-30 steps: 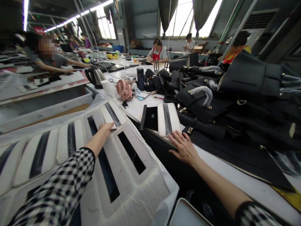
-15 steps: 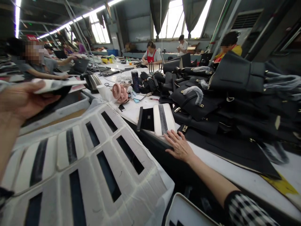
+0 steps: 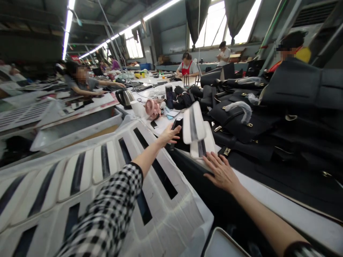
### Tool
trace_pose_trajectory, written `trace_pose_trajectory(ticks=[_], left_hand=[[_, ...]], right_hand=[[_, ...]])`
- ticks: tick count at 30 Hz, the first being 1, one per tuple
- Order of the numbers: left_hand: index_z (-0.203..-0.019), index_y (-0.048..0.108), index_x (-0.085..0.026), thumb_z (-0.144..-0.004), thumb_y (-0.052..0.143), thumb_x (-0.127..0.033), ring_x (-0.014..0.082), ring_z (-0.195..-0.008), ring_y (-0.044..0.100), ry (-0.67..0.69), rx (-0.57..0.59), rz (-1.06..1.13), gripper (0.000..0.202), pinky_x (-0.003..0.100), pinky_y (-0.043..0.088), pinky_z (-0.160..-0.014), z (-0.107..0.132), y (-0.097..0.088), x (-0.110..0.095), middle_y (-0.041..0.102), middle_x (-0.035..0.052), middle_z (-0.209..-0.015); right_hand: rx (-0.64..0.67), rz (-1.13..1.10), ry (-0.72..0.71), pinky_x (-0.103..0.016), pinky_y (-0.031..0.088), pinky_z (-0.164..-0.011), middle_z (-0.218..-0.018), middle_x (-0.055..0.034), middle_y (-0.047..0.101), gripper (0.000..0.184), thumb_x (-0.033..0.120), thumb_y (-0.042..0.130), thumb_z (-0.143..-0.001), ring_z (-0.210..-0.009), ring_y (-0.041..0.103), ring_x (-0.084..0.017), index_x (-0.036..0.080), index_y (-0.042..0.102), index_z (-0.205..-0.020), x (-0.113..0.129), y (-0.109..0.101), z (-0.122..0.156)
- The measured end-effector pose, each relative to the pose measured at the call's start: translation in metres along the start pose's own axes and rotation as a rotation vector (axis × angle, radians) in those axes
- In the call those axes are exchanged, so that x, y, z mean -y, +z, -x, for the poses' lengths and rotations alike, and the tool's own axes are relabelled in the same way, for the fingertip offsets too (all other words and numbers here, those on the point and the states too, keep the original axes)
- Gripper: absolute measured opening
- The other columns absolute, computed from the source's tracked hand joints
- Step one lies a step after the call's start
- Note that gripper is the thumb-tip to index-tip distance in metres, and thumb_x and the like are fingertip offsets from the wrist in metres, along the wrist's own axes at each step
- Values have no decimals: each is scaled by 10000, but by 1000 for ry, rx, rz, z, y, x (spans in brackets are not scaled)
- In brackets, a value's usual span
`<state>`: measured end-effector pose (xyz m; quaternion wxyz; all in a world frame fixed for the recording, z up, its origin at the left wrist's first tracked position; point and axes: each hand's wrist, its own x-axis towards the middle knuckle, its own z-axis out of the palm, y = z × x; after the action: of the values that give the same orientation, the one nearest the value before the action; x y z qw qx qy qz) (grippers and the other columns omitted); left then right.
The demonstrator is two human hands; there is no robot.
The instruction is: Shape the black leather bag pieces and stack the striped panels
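My left hand (image 3: 169, 134) reaches over the far end of the white slotted tray (image 3: 171, 210), fingers spread and holding nothing. Just right of its fingertips a white panel with a dark strip (image 3: 193, 123) stands tilted above a second white panel (image 3: 207, 148) that lies on the table. A black piece (image 3: 179, 137) lies between my left hand and these panels. My right hand (image 3: 221, 172) rests flat on the table edge, fingers stretched out, its fingertips at the near edge of the lower panel.
Black handbags (image 3: 241, 121) are piled across the right of the table. A pink fan (image 3: 153, 107), a kettle (image 3: 125, 97), a cup (image 3: 138, 107) and a dark bottle (image 3: 169, 96) stand behind. More strip panels (image 3: 64, 178) sit in the tray. Other people work at the far tables.
My left hand took a white panel from the tray, lifted it up to the left, then swung it across to the table, where it now tilts free. My right hand stayed flat.
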<state>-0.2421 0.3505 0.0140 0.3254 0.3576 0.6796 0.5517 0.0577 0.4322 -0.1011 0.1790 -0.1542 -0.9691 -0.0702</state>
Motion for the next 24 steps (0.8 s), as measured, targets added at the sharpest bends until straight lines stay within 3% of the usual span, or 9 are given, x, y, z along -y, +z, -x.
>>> trace_pose_trajectory(ticks=[3,5,9,12,14,16,19,22,24], left_hand=[[-1415,411,-219,-890,427,-715,231,-956,679,31,-137,-93,722,378,579,-761,4,11,46,609,140,-1267],[-1351,490,-195,-920,463,-640,224,-1000,654,29,-278,-201,619,413,546,-866,11,-11,72,620,120,-1240],[-1309,521,-166,-901,628,-399,279,-1237,502,-116,-645,-470,482,519,377,-1073,45,-109,122,531,124,-1350],[-1338,484,-161,-889,636,-371,344,-1369,322,-335,-937,-625,519,593,253,-1122,90,-192,157,388,140,-1467],[-1343,472,-151,-895,621,-384,361,-1379,292,-480,-1077,-681,526,602,242,-1120,121,-236,176,335,152,-1496],[-1305,507,-152,-900,607,-418,355,-1370,307,-591,-1130,-708,495,594,261,-1111,143,-269,190,344,145,-1491],[-1193,584,-147,-878,635,-445,338,-1346,351,-707,-1110,-713,436,581,269,-1108,153,-299,201,456,133,-1403],[-1137,603,-134,-876,646,-429,307,-1217,495,-776,-1078,-660,396,542,380,-1037,148,-312,203,562,133,-1256],[-1118,604,-130,-902,618,-423,267,-1090,577,-734,-1038,-633,365,487,468,-948,144,-313,201,601,119,-1169]], right_hand=[[-38,-31,3,-504,191,-1147,-1559,-124,319,723,575,543,-899,-1436,272,-296,206,356,-1491,-2,5,0],[-52,-48,17,-506,187,-1150,-1555,-119,330,710,586,520,-905,-1433,278,-296,206,366,-1485,-1,7,0],[-59,-63,33,-520,171,-1156,-1550,-113,342,666,590,456,-926,-1432,282,-299,206,396,-1467,2,8,-2],[-56,-60,27,-529,165,-1160,-1553,-115,335,636,575,416,-941,-1433,282,-301,206,411,-1458,4,9,-2],[-51,-55,19,-534,162,-1161,-1554,-125,329,622,551,406,-946,-1433,281,-305,198,412,-1458,4,11,-3],[-44,-47,6,-542,160,-1161,-1554,-136,325,609,521,403,-948,-1431,283,-313,188,414,-1457,4,13,-3],[-37,-41,0,-553,159,-1160,-1554,-141,323,603,507,402,-946,-1428,285,-325,185,417,-1455,4,14,-4],[-26,-32,12,-551,169,-1156,-1550,-137,332,613,527,414,-942,-1425,289,-325,190,418,-1454,5,14,-6],[-14,-14,13,-543,181,-1152,-1549,-130,338,621,536,435,-936,-1423,293,-317,198,413,-1457,5,14,-6]])
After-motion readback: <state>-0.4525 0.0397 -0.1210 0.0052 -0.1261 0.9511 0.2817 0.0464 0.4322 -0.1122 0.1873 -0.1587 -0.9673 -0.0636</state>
